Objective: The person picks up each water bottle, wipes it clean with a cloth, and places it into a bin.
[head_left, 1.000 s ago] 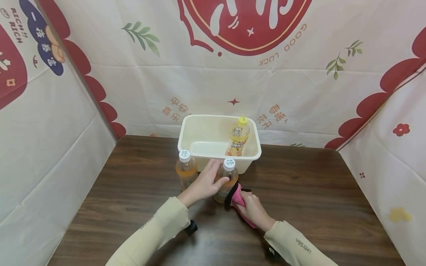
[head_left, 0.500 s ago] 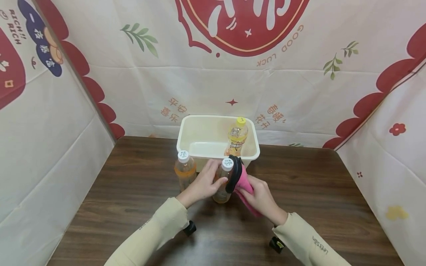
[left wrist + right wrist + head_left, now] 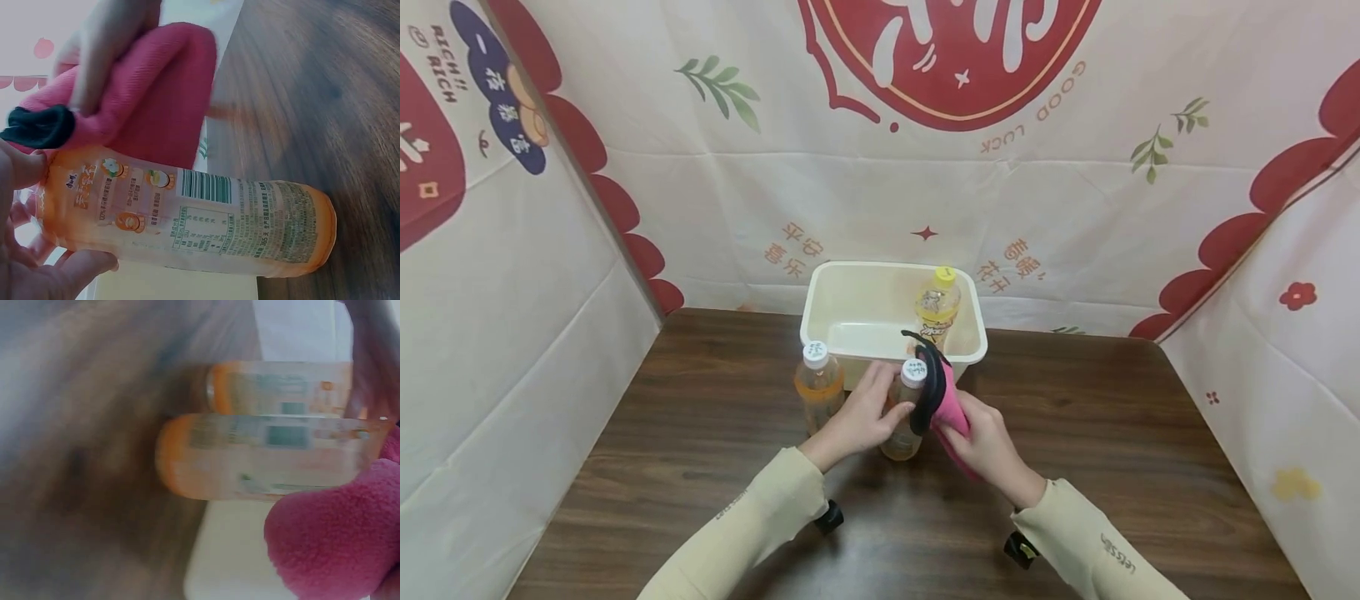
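Note:
In the head view my left hand [image 3: 863, 415] grips the upper part of a clear drink bottle [image 3: 901, 447] with a white cap. This bottle stands upright on the table; its orange-and-white printed label [image 3: 206, 215] shows in the left wrist view. My right hand [image 3: 988, 440] holds a folded pink cloth [image 3: 952, 412] with a black edge, which lies against the bottle's right side just below the cap. Fluffy pink pile on the cloth [image 3: 331, 540] fills the lower right of the right wrist view. A similar white-capped bottle [image 3: 818, 390] stands left of my left hand.
Behind the bottles, a cream plastic bin [image 3: 850, 292] stands at the table's back edge. Inside it, on the right, is a yellow-capped bottle [image 3: 937, 304]. The dark wooden table [image 3: 715, 400] meets printed cloth walls [image 3: 865, 200] at the back and sides.
My right hand has carried the cloth upward along the bottle's right side, from lower on the body to beside the cap. My left hand keeps its grip in the same place.

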Tool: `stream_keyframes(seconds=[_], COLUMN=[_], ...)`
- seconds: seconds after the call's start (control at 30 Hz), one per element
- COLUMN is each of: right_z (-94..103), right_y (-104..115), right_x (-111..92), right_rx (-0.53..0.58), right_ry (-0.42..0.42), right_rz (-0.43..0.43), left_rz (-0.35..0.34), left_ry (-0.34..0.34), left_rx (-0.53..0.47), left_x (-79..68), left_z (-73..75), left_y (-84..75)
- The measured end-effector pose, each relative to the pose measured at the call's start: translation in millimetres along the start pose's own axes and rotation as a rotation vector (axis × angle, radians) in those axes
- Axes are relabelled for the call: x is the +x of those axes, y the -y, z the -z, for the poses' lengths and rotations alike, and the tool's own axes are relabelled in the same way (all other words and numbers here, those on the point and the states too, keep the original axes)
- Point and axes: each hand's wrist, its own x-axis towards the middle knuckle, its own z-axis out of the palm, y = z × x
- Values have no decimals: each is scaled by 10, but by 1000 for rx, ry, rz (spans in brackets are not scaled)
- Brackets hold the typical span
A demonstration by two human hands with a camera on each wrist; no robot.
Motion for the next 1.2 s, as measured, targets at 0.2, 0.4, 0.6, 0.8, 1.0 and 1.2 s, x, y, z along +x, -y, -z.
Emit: stream_keyframes(seconds=[0.2,0.4,0.6,0.8,1.0,1.2], right_z=[-170,-297,-399,-444,-421,-238], right_y=[-154,-287,-415,-500,-497,-327], right_x=[-202,-322,-459,-519,-491,-303], right_rx=[6,-2,-76,-105,-67,-3], right_ry=[30,121,256,237,204,98], right_rz=[-30,-65,-114,-51,-27,5], left_rz=[24,0,0,-22,13,39], left_ry=[9,-4,4,-9,4,18], left_rx=[9,0,-32,-29,-51,-62], left_x=[0,3,-1,0,-1,0], left_z=[-12,-8,-20,-24,-16,-4], left_y=[-10,4,10,17,11,0])
